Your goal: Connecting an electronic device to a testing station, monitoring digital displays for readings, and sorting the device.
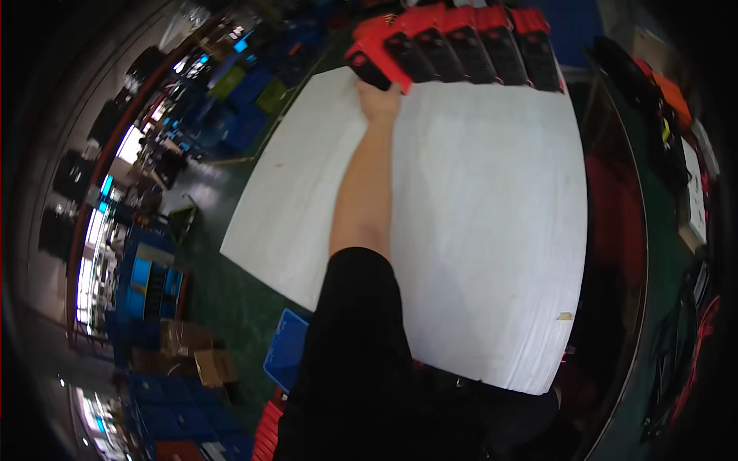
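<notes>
My left arm, in a black short sleeve, reaches across a pale board-like tabletop [484, 207] to its far edge. There my left hand [377, 101] is closed on the near end of a red-and-black box [370, 67], the leftmost of a row. That box sits slightly askew and nearer to me than its neighbours. Several matching red-and-black boxes [470, 55] lean side by side along the far edge to the right. The fingertips are partly hidden by the box and blurred. My right hand does not show.
A blue bin [286, 349] stands on the green floor by the near left edge, with red items [267, 432] below it. Cardboard boxes [215, 367] and blue crates lie farther left. On the right, a dark green bench [657, 230] holds assorted gear.
</notes>
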`<action>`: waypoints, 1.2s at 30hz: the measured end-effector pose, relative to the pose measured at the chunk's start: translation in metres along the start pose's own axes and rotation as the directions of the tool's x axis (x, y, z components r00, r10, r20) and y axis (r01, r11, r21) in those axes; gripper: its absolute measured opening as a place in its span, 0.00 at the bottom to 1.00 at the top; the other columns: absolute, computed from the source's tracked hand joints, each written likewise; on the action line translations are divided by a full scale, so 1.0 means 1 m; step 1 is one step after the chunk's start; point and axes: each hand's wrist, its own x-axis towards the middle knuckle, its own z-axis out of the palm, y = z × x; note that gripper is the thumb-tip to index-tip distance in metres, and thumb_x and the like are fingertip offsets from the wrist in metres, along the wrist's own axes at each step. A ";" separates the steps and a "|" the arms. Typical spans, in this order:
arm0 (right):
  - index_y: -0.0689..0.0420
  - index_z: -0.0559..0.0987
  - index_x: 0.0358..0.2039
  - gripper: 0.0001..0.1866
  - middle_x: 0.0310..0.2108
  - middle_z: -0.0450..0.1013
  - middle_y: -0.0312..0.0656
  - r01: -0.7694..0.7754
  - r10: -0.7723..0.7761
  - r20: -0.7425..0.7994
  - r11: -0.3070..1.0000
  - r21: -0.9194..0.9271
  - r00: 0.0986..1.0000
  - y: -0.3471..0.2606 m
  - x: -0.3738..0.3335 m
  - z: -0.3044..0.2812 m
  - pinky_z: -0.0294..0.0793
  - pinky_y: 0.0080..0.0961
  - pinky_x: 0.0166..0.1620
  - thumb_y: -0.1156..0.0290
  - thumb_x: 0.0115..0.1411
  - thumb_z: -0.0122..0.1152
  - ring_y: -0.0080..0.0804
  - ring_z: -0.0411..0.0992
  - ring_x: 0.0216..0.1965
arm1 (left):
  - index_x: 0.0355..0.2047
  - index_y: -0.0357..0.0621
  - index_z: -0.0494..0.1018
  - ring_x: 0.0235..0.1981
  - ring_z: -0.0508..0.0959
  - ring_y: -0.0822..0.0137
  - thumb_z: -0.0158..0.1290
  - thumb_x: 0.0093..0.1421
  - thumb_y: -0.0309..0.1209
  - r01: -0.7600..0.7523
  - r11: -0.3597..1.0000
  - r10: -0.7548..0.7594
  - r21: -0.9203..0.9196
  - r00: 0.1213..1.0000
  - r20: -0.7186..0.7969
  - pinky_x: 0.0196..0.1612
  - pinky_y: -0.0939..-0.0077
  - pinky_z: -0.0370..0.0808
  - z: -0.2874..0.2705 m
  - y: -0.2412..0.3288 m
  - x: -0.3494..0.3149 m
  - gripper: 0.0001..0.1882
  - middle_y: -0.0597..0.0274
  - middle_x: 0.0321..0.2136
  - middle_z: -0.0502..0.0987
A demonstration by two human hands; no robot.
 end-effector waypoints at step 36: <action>0.65 0.73 0.34 0.22 0.29 0.71 0.50 0.163 -0.193 0.582 0.981 0.105 0.790 0.080 0.150 -0.039 0.72 0.35 0.41 0.54 0.65 0.51 0.39 0.71 0.33 | 0.72 0.50 0.38 0.56 0.71 0.40 0.67 0.48 0.44 0.128 0.945 -0.068 0.300 0.977 -0.203 0.57 0.53 0.72 -0.369 0.105 -0.071 0.60 0.38 0.64 0.56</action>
